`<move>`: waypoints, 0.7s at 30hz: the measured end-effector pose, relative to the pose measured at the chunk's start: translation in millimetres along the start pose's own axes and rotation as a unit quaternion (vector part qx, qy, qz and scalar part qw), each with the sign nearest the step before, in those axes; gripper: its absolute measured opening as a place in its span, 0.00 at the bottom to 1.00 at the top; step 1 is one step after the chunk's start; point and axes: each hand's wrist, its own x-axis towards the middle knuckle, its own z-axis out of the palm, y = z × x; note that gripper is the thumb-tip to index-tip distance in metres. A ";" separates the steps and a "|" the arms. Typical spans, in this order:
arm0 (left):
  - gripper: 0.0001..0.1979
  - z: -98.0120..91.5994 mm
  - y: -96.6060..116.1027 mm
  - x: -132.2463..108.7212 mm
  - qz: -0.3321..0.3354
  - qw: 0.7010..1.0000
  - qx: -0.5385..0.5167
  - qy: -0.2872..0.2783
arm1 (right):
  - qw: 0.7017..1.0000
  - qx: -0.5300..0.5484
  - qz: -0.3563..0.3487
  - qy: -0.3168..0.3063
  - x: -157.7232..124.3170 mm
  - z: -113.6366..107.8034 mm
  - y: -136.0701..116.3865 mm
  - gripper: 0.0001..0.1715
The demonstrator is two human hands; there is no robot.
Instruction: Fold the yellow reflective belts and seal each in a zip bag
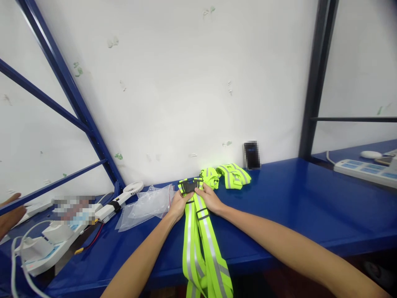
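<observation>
A neon yellow-green reflective safety belt (212,244) with silver stripes hangs from my hands, over the near edge of the blue table. Its black plastic buckle (187,187) sits between both hands, and the two halves look joined. My left hand (179,203) grips the strap at the buckle's left side, thumb on top. On the other side, my right hand (210,198) pinches the strap by the buckle's right end. Black slider loops (202,214) show on the straps below. Just behind, two folded reflective belts (233,175) lie against the wall.
Clear plastic bags (147,203) lie left of my hands, beside a white handheld fan (132,188). A power strip with plugs (58,236) and cables fills the far left, where another person's hand (11,213) shows. A dark device (252,155) leans on the wall. Blue rack posts (74,99) frame the table (279,207).
</observation>
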 end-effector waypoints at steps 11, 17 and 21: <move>0.26 -3.3 -4.9 -0.3 0.011 0.999 -0.007 -0.049 | 0.998 0.028 0.052 0.032 -2.7 -1.7 -0.6 0.30; 0.22 -0.8 -5.2 -1.5 -0.029 0.998 -0.057 0.001 | 0.999 0.020 0.047 0.015 -8.1 -4.1 -4.4 0.42; 0.25 6.5 1.9 -7.8 -0.022 0.995 -0.096 0.019 | 0.999 0.014 0.045 0.006 -9.5 -4.7 -8.4 0.47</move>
